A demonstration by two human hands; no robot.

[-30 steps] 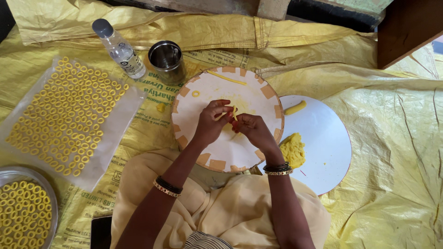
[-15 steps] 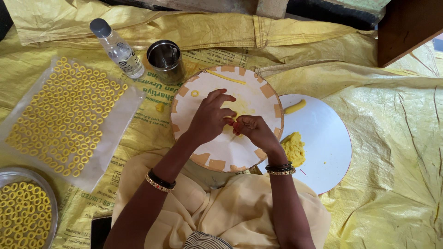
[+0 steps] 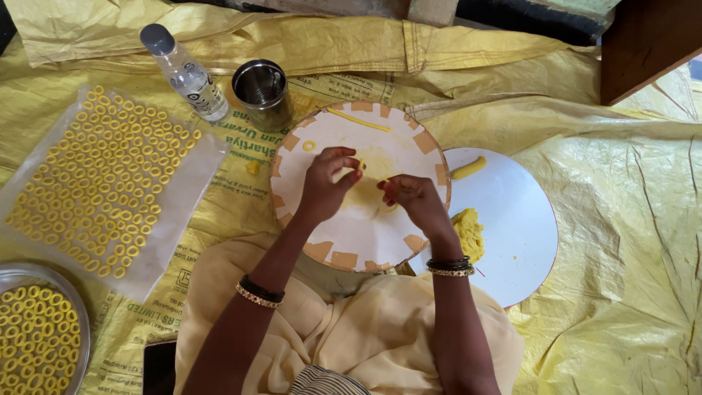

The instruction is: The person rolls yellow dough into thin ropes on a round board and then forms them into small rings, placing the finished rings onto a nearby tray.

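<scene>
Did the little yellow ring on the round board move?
No. The little yellow ring lies on the round board at its upper left rim, beside the steel cup, as before.

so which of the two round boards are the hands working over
The round board with tan patches around its rim, nearer the steel cup. Both the left hand and right hand are over it; the plain white board holds only dough.
</scene>
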